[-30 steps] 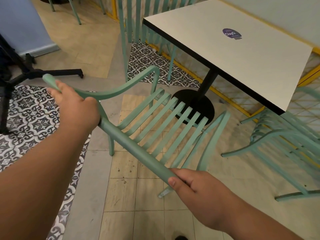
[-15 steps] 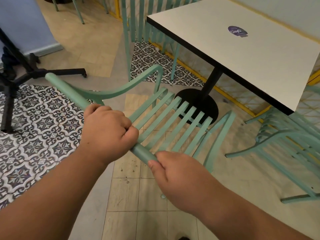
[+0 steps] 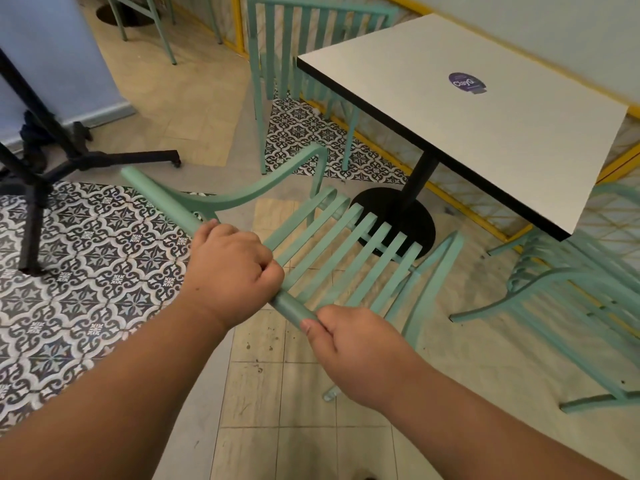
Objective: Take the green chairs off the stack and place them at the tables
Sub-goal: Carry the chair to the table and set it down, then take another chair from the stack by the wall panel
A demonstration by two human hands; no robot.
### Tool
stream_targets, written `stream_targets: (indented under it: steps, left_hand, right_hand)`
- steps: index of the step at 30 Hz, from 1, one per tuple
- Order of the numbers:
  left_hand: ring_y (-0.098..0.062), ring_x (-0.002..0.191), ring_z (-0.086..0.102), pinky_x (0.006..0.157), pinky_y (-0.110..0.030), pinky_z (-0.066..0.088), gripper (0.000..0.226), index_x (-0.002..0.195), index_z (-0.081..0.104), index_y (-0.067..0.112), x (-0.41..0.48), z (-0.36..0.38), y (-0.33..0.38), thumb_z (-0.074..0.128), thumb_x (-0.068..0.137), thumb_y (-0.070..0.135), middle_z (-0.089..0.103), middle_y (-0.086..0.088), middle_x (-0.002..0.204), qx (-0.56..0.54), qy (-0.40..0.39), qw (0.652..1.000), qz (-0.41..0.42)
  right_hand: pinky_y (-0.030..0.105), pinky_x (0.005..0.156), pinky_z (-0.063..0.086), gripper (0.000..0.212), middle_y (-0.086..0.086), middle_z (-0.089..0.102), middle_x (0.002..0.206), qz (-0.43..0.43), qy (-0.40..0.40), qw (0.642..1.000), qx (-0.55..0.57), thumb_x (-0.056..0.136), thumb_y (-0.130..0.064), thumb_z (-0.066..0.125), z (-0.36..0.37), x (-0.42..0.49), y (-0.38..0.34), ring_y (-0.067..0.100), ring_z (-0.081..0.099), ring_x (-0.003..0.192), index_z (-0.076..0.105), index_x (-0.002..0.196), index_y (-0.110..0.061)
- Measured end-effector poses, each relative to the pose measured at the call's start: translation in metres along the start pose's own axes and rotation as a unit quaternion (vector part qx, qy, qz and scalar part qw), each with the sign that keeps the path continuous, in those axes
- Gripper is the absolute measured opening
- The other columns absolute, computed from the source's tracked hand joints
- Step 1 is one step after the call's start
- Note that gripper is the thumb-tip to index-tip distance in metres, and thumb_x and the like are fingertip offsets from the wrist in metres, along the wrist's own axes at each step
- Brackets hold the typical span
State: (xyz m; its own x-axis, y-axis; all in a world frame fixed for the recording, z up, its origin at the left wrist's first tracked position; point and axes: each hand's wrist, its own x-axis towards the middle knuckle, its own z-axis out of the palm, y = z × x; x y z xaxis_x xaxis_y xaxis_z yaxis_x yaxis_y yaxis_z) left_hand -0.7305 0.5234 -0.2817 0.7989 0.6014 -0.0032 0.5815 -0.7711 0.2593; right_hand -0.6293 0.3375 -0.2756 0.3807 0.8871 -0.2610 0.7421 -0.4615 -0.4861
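Note:
A mint-green slatted chair (image 3: 346, 251) stands in front of me, its seat facing the white square table (image 3: 502, 133). Both hands grip the round top rail of its backrest. My left hand (image 3: 232, 268) is closed around the rail near its middle. My right hand (image 3: 353, 348) holds the same rail just to the right, close to the left one. The chair's front legs are hidden under the seat. A second green chair (image 3: 571, 303) sits at the table's right side, and a third (image 3: 294, 57) stands at its far side.
The table's black post and round base (image 3: 391, 220) lie just beyond the held chair's seat. A black stand with wheeled legs (image 3: 69, 157) occupies the patterned floor tiles at left. Yellow floor trim (image 3: 460, 206) runs behind the table. More green chair legs (image 3: 152, 26) show at top left.
My left hand slid along the backrest rail from its left end towards the middle, close to my right hand. The chair sits a little nearer the table.

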Motion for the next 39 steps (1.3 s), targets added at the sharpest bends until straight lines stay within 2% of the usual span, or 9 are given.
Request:
stream_targets:
  steps: [1, 2, 3, 5, 8, 11, 19, 22, 39]
  left_hand:
    - [-0.028, 0.12, 0.051, 0.118, -0.048, 0.02, 0.046, 0.099, 0.075, 0.03, -0.007, -0.008, 0.002, 0.035, 0.091, 0.051, 0.069, 0.006, 0.112, -0.027, -0.024, 0.999, -0.013]
    - [-0.028, 0.14, 0.037, 0.123, -0.048, 0.013, 0.05, 0.127, 0.067, 0.03, -0.017, -0.017, 0.003, 0.038, 0.095, 0.056, 0.058, 0.002, 0.141, -0.065, -0.034, 0.997, -0.029]
    - [-0.025, 0.149, 0.023, 0.125, -0.046, 0.01, 0.06, 0.144, 0.053, 0.027, -0.028, -0.029, 0.003, 0.042, 0.095, 0.059, 0.043, 0.0, 0.156, -0.112, -0.034, 0.992, -0.042]
    - [-0.019, 0.153, 0.013, 0.125, -0.042, 0.013, 0.073, 0.157, 0.034, 0.027, -0.046, -0.06, -0.003, 0.047, 0.093, 0.059, 0.027, 0.001, 0.166, -0.159, -0.015, 0.986, -0.057]
    - [-0.02, 0.154, 0.014, 0.124, -0.042, 0.019, 0.082, 0.16, 0.022, 0.03, -0.065, -0.121, -0.028, 0.052, 0.09, 0.059, 0.019, 0.0, 0.168, -0.102, 0.019, 0.992, -0.07]
    - [-0.028, 0.153, 0.017, 0.122, -0.043, 0.016, 0.083, 0.16, 0.02, 0.028, -0.066, -0.182, -0.054, 0.053, 0.09, 0.058, 0.021, -0.006, 0.168, -0.043, 0.059, 0.996, -0.054]
    - [-0.028, 0.153, 0.02, 0.123, -0.047, 0.02, 0.083, 0.161, 0.019, 0.03, -0.072, -0.277, -0.135, 0.036, 0.088, 0.066, 0.025, -0.003, 0.167, 0.062, 0.026, 0.997, 0.026]
    - [-0.028, 0.154, 0.015, 0.123, -0.049, 0.019, 0.081, 0.161, 0.013, 0.031, -0.051, -0.29, -0.157, 0.042, 0.093, 0.064, 0.021, -0.001, 0.168, 0.063, 0.017, 0.998, 0.021]
    - [-0.025, 0.155, 0.014, 0.123, -0.051, 0.022, 0.085, 0.159, 0.001, 0.037, 0.205, -0.339, -0.319, 0.036, 0.089, 0.07, 0.016, 0.005, 0.169, 0.067, 0.019, 0.997, 0.033]
  right_hand:
    - [0.035, 0.055, 0.047, 0.044, -0.005, 0.058, 0.07, 0.011, -0.018, 1.0, -0.001, 0.104, -0.055, 0.033, -0.004, -0.001, -0.003, 0.014, 0.055, 0.059, 0.054, 0.081, -0.024]
    - [0.036, 0.059, 0.049, 0.044, -0.005, 0.059, 0.074, 0.022, -0.043, 0.999, -0.013, 0.104, -0.056, 0.032, -0.008, -0.004, -0.007, 0.015, 0.057, 0.064, 0.055, 0.086, -0.024]
    - [0.038, 0.065, 0.051, 0.044, -0.005, 0.061, 0.081, 0.031, -0.061, 0.997, -0.029, 0.104, -0.059, 0.031, -0.014, -0.007, -0.011, 0.016, 0.06, 0.072, 0.056, 0.093, -0.025]
    - [0.039, 0.081, 0.052, 0.049, -0.005, 0.065, 0.108, 0.035, -0.063, 0.996, -0.05, 0.1, -0.067, 0.033, -0.029, -0.008, -0.025, 0.019, 0.062, 0.098, 0.055, 0.121, -0.028]
    - [0.045, 0.111, 0.039, 0.08, 0.003, 0.047, 0.152, -0.01, 0.008, 0.998, -0.059, 0.092, -0.077, 0.038, -0.059, 0.001, -0.067, 0.026, 0.042, 0.139, 0.033, 0.154, -0.027]
    - [0.05, 0.124, 0.019, 0.093, 0.011, 0.028, 0.165, -0.061, 0.085, 0.988, -0.114, 0.089, -0.079, 0.037, -0.087, 0.025, -0.117, 0.032, 0.02, 0.153, 0.023, 0.16, -0.021]
    - [0.048, 0.125, 0.007, 0.096, 0.011, 0.019, 0.168, -0.034, 0.117, 0.985, -0.126, 0.088, -0.08, 0.034, -0.1, 0.07, -0.215, 0.032, 0.01, 0.155, 0.016, 0.162, -0.021]
    - [0.047, 0.125, 0.006, 0.096, 0.009, 0.017, 0.169, -0.011, 0.119, 0.985, -0.123, 0.088, -0.08, 0.034, -0.11, 0.091, -0.228, 0.031, 0.009, 0.156, 0.015, 0.163, -0.022]
    - [0.053, 0.123, 0.021, 0.094, 0.011, 0.028, 0.166, 0.055, 0.137, 0.98, -0.134, 0.09, -0.077, 0.04, -0.193, 0.379, -0.264, 0.034, 0.02, 0.153, 0.02, 0.162, -0.019]
